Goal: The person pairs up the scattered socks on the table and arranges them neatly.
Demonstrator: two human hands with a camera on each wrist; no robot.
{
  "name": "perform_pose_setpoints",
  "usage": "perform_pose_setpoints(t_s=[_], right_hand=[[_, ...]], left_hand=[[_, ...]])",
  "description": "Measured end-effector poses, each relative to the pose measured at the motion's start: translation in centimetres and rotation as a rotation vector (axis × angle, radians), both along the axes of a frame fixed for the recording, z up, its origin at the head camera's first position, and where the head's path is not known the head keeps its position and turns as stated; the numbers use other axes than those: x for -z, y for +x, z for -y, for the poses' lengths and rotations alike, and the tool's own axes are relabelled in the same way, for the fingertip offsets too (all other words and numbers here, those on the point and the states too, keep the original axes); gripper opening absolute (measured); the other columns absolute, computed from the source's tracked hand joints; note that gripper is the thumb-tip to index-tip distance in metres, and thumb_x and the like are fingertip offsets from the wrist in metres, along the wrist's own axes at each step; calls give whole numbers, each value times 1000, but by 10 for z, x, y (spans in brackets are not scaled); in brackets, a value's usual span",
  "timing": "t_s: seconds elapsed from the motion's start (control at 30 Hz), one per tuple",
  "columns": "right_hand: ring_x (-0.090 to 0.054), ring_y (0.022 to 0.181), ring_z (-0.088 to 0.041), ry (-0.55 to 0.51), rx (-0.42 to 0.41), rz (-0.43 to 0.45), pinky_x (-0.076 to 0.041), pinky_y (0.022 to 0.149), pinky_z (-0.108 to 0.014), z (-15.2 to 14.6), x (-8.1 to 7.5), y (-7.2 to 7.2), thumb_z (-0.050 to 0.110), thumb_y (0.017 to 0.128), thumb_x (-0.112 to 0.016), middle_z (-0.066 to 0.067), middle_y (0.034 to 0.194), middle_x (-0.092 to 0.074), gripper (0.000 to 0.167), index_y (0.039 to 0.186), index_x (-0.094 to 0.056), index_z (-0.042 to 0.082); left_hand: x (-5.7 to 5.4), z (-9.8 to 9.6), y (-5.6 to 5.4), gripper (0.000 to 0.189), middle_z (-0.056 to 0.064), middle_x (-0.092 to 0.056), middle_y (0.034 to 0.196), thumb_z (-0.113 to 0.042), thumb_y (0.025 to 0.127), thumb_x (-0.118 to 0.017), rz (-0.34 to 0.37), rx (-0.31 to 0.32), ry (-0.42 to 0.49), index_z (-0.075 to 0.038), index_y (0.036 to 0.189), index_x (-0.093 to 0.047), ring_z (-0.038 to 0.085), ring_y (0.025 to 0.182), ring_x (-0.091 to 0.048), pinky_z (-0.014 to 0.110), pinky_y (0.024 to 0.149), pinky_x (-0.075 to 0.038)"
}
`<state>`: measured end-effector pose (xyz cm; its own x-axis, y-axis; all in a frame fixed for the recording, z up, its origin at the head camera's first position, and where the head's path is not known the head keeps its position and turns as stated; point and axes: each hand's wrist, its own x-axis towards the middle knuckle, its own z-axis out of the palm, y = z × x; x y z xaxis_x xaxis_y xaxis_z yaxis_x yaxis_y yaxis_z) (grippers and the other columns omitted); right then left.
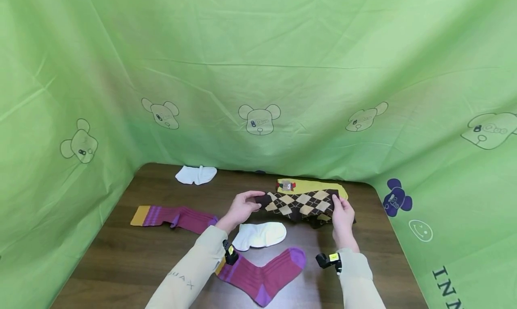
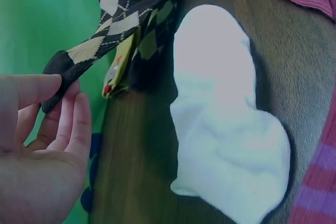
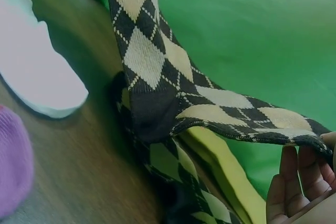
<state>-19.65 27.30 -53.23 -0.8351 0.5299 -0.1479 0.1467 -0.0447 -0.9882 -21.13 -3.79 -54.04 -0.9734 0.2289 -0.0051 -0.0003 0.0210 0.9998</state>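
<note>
Patterned sock (image 1: 304, 204) held above table (image 1: 121, 264), left hand (image 1: 241, 208) pinching toe (image 2: 58, 66), right hand (image 1: 343, 215) pinching cuff (image 1: 335, 193), 2nd patterned sock (image 3: 165, 162) beneath, clear in right wrist view, mostly hidden in head view

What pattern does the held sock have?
Held sock: tan and grey diamonds on dark fabric, clearest in the right wrist view.

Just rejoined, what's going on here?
A person's left hand pinches the toe of a black-and-tan argyle knit sock; the right hand holds its cuff. A second argyle sock lies beneath, a yellow sock behind. Nearer the person lie a white sock and a purple-toed maroon sock; another white sock and another maroon sock lie further left.
</note>
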Motion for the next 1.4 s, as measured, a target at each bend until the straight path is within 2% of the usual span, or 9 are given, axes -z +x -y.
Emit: perform_pose_setpoints(t_s=[0.13, 0.33, 0.47, 0.67, 0.7, 0.83, 0.93, 1.03, 1.4], right_hand=[[-57, 83, -2, -9, 18, 16, -49, 76, -19, -7, -1, -2, 34, 104, -60, 9, 95, -61, 35, 119, -61, 3], [-58, 75, 0, -36, 26, 18, -50, 71, -18, -18, -4, -3, 33, 104, -59, 15, 84, -61, 29, 115, -60, 6], [-60, 73, -1, -82, 41, -7, -52, 68, -17, -24, -7, -2, 29, 105, -59, 13, 81, -63, 24, 111, -60, 6], [-60, 68, -1, -122, 85, -42, -53, 65, -18, -34, -10, -1, 26, 104, -61, 10, 79, -63, 18, 100, -63, 8], [-60, 67, -1, -119, 90, -40, -53, 65, -18, -35, -10, 0, 26, 104, -61, 10, 79, -63, 19, 101, -63, 8], [-62, 67, -2, -149, 100, -44, -54, 64, -18, -41, -12, 1, 24, 104, -59, 10, 79, -64, 18, 103, -62, 7], [-64, 66, -3, -215, 111, -63, -54, 62, -19, -45, -14, 2, 22, 104, -60, 8, 79, -66, 15, 101, -62, 7], [-64, 65, -4, -243, 126, -70, -55, 61, -19, -50, -14, 1, 21, 104, -61, 7, 80, -65, 14, 98, -63, 9], [-59, 67, -2, -152, 129, 37, -53, 64, -18, -63, 2, 4, 25, 104, -59, 10, 79, -61, 17, 101, -61, 8]], left_hand=[[0, -9, -4, 29, 23, -69, 109, 15, 87, -66, 1, -36, 8, 8, 115, -67, 30, 90, -72, 38, 77, -59], [1, -22, -7, 21, 17, -68, 91, 15, 85, -69, 34, -59, 56, 7, 102, -59, 24, 83, -68, 39, 77, -60], [2, -28, -6, 14, 16, -70, 90, 11, 86, -70, 25, -44, 10, 9, 98, -63, 30, 83, -69, 37, 77, -60], [1, -37, -4, 26, 23, -70, 113, 12, 89, -63, -22, 36, -105, 8, 113, -72, 37, 100, -69, 31, 81, -54], [-5, -38, 0, 29, 24, -69, 117, 13, 89, -62, -26, 48, -112, 9, 116, -71, 38, 103, -68, 32, 83, -53], [-5, -45, 3, 38, 27, -67, 118, 15, 90, -59, -24, 106, -115, 11, 127, -65, 41, 109, -65, 35, 90, -53], [-1, -48, 2, 42, 24, -68, 114, 13, 90, -62, -5, 134, -105, 8, 132, -62, 37, 108, -66, 31, 90, -53], [-5, -50, 4, 45, 21, -67, 117, 12, 90, -63, 26, 142, -96, 7, 134, -61, 35, 111, -65, 30, 92, -52], [0, -53, 5, 47, 24, -69, 116, 9, 92, -63, 46, 208, -143, 8, 138, -56, 36, 115, -64, 34, 99, -50]])
